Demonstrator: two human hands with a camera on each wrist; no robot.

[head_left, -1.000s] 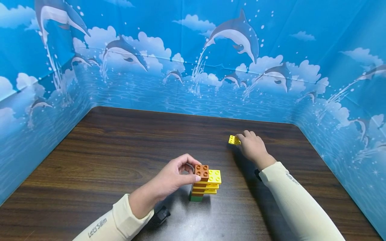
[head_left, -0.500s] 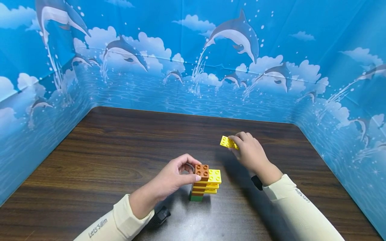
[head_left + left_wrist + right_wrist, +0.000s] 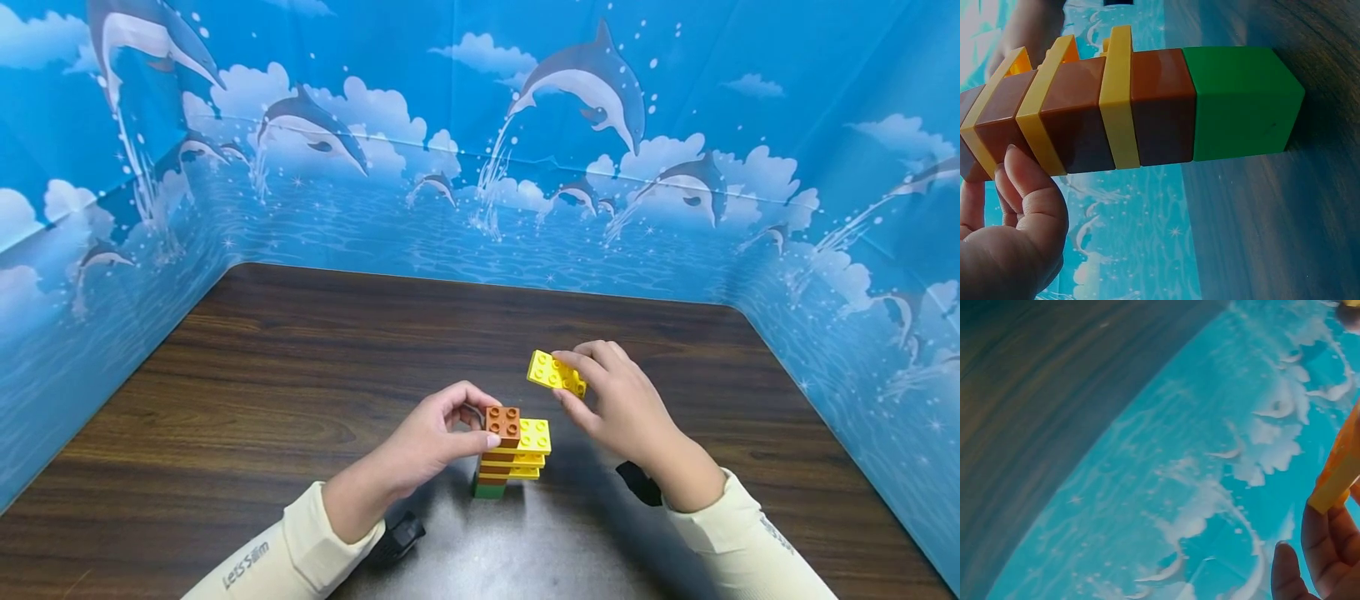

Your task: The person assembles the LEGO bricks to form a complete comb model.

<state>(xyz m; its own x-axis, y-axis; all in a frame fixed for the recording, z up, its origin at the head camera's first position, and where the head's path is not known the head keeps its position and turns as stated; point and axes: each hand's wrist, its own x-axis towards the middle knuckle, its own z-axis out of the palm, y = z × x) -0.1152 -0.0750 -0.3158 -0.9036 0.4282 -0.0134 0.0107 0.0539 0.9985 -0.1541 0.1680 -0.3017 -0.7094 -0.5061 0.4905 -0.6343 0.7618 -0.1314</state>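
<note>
A tower of toy building bricks stands upright on the table, with a green brick (image 3: 490,492) at its foot. Above that, brown bricks alternate with thin yellow plates (image 3: 535,437) that jut out to the right; a brown brick (image 3: 503,423) tops it. My left hand (image 3: 431,442) holds the tower near the top, thumb in front and fingers behind. In the left wrist view the tower's side shows from the green brick (image 3: 1241,103) upward. Behind and right of the tower, my right hand (image 3: 626,408) pinches a studded yellow plate (image 3: 546,371) above the table, slightly tilted.
The dark wood-grain table (image 3: 300,350) carries the tower. A blue dolphin-print sheet (image 3: 480,150) walls it in at the back and both sides. Black wrist devices (image 3: 401,537) sit under both forearms.
My right hand has lifted the yellow plate off the table and brought it left and nearer to the tower. My left hand and the tower have stayed in place.
</note>
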